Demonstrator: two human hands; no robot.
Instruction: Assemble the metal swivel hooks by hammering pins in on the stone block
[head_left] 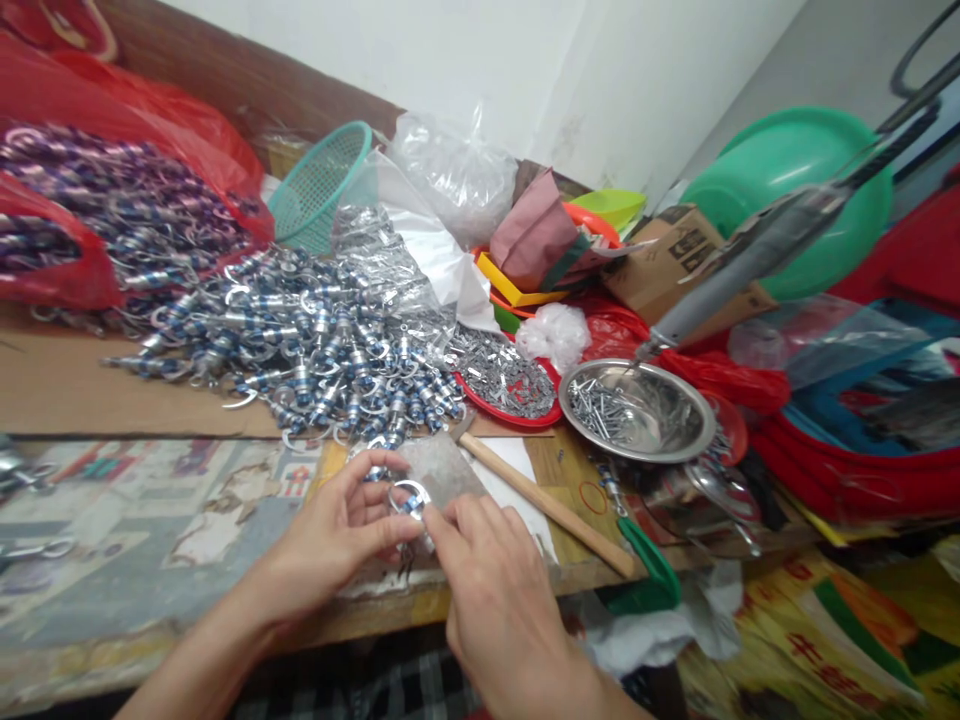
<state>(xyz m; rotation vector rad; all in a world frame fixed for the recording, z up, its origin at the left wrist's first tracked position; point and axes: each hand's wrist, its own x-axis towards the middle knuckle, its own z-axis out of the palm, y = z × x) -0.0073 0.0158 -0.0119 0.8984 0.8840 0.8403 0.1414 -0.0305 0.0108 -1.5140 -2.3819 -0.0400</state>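
Observation:
Just above the table's front edge, my left hand (330, 525) curls its fingers and thumb around a small silver metal hook with a blue band (411, 503). My right hand (499, 565) presses its thumb and fingers together at the near side of the same hook; whether a smaller piece sits in that pinch is hidden. Below and behind the hands lies a grey metal block (442, 468). A hammer with a wooden handle (547, 507) rests slantwise to the right. Beyond the hands spreads a heap of similar blue-banded metal hooks (300, 345).
A red plate (517, 418) of small flat metal pieces and a steel bowl (667, 445) of pins stand right of the heap. A grey power tool (720, 285) hangs over the bowl. Purple-banded parts fill a red bag (187, 110). A green basket (322, 190) leans behind.

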